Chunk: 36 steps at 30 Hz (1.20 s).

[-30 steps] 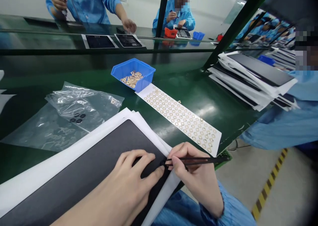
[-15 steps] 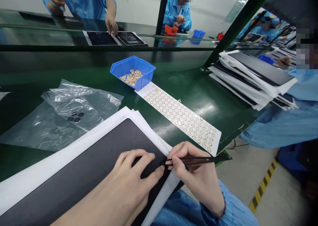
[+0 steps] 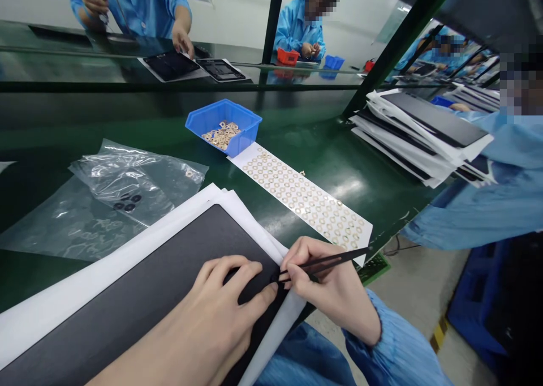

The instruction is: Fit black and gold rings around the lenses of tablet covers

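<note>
Left hand (image 3: 231, 304): half-open, resting on black panel (image 3: 161, 273), lower centre.
Right hand (image 3: 328, 287): closed around tweezers (image 3: 348, 256), tips near panel edge.
Blue bin (image 3: 245, 140): rings (image 3: 221, 136) inside, upper centre.

A pale wall (image 3: 237, 12) stands behind green posts (image 3: 274, 21) — striped tape (image 3: 440, 334) marks grey floor (image 3: 424, 281)

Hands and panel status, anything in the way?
Left hand on dark panel. Right hand gripping black tweezers, tips near panel's edge. No obstruction seen; blue bin stands apart.
</note>
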Each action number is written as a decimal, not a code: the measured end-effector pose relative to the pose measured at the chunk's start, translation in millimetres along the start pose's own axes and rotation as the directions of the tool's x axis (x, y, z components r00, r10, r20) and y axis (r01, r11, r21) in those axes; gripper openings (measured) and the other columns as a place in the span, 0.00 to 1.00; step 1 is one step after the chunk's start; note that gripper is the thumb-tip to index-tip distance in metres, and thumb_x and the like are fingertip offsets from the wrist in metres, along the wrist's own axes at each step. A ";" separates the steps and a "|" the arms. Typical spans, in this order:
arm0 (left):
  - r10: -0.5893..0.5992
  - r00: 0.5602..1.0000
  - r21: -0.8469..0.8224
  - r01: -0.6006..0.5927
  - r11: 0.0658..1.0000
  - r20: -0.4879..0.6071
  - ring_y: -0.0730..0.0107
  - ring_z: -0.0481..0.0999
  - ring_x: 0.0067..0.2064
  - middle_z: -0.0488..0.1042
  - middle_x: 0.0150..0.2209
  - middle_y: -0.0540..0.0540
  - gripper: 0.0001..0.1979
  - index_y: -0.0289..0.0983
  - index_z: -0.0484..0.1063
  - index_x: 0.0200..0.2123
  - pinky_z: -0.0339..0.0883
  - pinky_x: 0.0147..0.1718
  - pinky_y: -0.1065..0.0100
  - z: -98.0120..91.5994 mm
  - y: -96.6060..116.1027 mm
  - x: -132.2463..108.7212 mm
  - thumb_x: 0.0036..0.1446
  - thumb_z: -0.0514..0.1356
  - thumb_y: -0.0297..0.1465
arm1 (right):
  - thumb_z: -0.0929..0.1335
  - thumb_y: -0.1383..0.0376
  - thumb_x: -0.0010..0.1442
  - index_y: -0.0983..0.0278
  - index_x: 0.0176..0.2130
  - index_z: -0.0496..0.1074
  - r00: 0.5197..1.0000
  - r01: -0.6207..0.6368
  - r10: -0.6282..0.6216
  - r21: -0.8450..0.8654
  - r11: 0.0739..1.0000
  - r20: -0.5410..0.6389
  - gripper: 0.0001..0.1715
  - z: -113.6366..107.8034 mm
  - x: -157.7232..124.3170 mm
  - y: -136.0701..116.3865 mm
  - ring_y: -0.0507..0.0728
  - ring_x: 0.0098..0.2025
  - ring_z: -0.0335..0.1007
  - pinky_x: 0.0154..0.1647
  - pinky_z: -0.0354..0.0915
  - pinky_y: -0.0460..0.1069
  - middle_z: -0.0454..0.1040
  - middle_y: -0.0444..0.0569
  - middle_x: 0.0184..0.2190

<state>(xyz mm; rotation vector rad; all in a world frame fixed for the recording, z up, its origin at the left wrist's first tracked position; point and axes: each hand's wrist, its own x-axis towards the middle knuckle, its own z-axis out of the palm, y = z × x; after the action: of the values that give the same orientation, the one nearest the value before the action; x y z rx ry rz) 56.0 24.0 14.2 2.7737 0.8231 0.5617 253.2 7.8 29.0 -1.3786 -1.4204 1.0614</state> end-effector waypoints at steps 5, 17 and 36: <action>0.019 1.000 0.004 -0.019 1.000 -0.002 0.59 0.62 0.49 0.67 0.49 0.46 0.21 0.44 0.66 0.52 0.60 0.44 0.61 -0.4 -2.3 -0.1 0.56 0.54 0.24 | 0.66 0.75 0.47 0.64 0.22 0.63 0.999 -0.010 0.009 0.032 0.999 0.044 0.08 -2.2 3.7 0.3 0.51 0.23 0.69 0.24 0.68 0.46 0.72 0.45 0.23; 0.069 0.995 0.015 -0.070 0.997 0.072 0.57 0.62 0.50 0.66 0.50 0.43 0.21 0.43 0.65 0.54 0.64 0.44 0.60 -6.7 -5.0 0.0 0.57 0.54 0.25 | 0.72 0.63 0.53 0.63 0.31 0.71 0.993 0.110 -0.116 0.155 0.982 0.030 0.07 -12.8 0.1 18.3 0.54 0.30 0.73 0.31 0.72 0.49 0.74 0.47 0.29; 0.019 0.998 -0.098 -0.013 0.995 0.065 0.56 0.61 0.51 0.66 0.48 0.43 0.08 0.38 0.67 0.38 0.63 0.44 0.57 -8.5 -4.1 0.2 0.58 0.51 0.23 | 0.70 0.61 0.56 0.64 0.29 0.71 0.967 0.251 -0.246 0.090 0.964 -0.065 0.09 -22.9 5.8 -3.6 0.55 0.27 0.72 0.28 0.69 0.50 0.74 0.47 0.25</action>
<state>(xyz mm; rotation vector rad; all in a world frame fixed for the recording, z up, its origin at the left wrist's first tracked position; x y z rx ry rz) 50.7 28.1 20.8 2.6967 0.7402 0.4971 274.3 13.7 38.6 -1.1163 -1.4402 0.9112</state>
